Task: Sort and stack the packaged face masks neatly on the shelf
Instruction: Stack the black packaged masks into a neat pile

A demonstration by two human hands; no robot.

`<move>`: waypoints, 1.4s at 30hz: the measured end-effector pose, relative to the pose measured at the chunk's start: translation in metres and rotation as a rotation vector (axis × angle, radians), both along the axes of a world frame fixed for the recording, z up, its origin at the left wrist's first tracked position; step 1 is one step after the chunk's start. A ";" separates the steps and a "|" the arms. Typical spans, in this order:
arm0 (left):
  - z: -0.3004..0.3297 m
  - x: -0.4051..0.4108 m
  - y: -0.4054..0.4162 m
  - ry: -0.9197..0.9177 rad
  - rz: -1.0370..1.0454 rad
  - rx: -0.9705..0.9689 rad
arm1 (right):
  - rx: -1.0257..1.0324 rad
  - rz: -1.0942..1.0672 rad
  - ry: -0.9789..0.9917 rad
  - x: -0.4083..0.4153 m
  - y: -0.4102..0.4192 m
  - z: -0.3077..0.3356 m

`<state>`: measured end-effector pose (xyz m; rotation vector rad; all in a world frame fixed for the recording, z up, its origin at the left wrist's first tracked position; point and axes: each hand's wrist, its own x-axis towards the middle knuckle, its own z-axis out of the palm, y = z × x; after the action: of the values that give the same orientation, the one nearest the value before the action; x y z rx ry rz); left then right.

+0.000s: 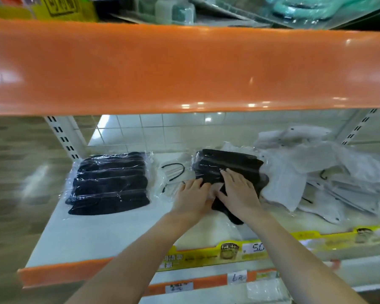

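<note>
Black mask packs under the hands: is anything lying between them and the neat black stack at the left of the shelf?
Yes. A clear-wrapped white mask with black ear loops lies on the shelf between the neat black stack and the black packs that the left hand and right hand rest on.

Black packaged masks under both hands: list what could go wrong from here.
1. The middle stack of black plastic-wrapped masks lies skewed; its glossy wrappers could slide as the left hand and right hand press on it.
2. The loose heap of white packaged masks touches that stack on the right, so colours could mix.
3. A clear-wrapped white mask with black ear loops may be covered.
</note>
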<state>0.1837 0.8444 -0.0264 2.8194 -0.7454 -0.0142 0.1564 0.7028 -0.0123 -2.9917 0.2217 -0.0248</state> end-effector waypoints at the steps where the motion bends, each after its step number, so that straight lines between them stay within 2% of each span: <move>1: 0.000 -0.002 0.003 -0.015 -0.014 -0.004 | -0.023 -0.012 -0.025 -0.001 0.003 0.000; 4: 0.000 -0.001 0.012 -0.023 -0.063 -0.029 | -0.131 0.013 -0.101 -0.001 0.013 0.004; 6: 0.003 0.003 0.015 0.052 -0.071 -0.145 | -0.159 0.053 -0.093 0.000 0.018 0.008; 9: 0.023 0.000 0.018 0.263 0.005 -0.493 | -0.015 0.041 -0.061 0.000 0.031 0.017; 14: 0.053 -0.009 0.045 0.753 0.095 -1.164 | 0.642 0.011 -0.224 -0.002 0.068 0.054; 15: 0.055 -0.006 0.053 0.813 0.116 -1.269 | 0.680 0.057 -0.219 -0.004 0.075 0.060; 17: 0.058 0.000 0.071 0.851 0.168 -1.375 | 0.462 0.192 -0.284 -0.007 0.086 0.060; 19: 0.061 0.007 0.091 0.771 0.214 -1.304 | 0.255 0.298 -0.386 -0.008 0.093 0.056; 22: 0.068 0.018 0.125 0.687 0.245 -1.162 | 0.201 0.438 -0.424 -0.010 0.095 0.055; 24: 0.074 0.027 0.146 0.687 0.237 -1.115 | 0.065 0.587 -0.376 -0.013 0.092 0.052; 26: 0.079 0.033 0.167 0.646 0.187 -0.960 | -0.101 0.719 -0.341 -0.016 0.094 0.044; 28: 0.082 0.037 0.183 0.643 0.098 -0.768 | -0.217 0.786 -0.402 -0.013 0.102 0.034; 32: 0.079 0.040 0.200 0.620 0.000 -0.461 | -0.232 0.785 -0.642 0.004 0.127 0.025; 34: 0.074 0.036 0.203 0.471 0.029 -0.394 | -0.232 0.736 -0.690 0.016 0.139 0.026; 36: 0.072 0.030 0.208 0.310 0.025 -0.521 | -0.206 0.669 -0.745 0.029 0.149 0.027; 38: 0.073 0.024 0.217 0.245 -0.040 -0.601 | -0.202 0.647 -0.787 0.039 0.156 0.030; 40: 0.073 0.024 0.227 0.141 -0.063 -0.433 | -0.221 0.623 -0.841 0.043 0.162 0.036; 42: 0.070 0.025 0.235 -0.194 -0.069 -0.247 | -0.215 0.555 -0.934 0.043 0.169 0.041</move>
<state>0.2087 1.0796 0.0436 2.5828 -0.8229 0.3220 0.1993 0.8721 0.0291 -2.7413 -0.7307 -1.3791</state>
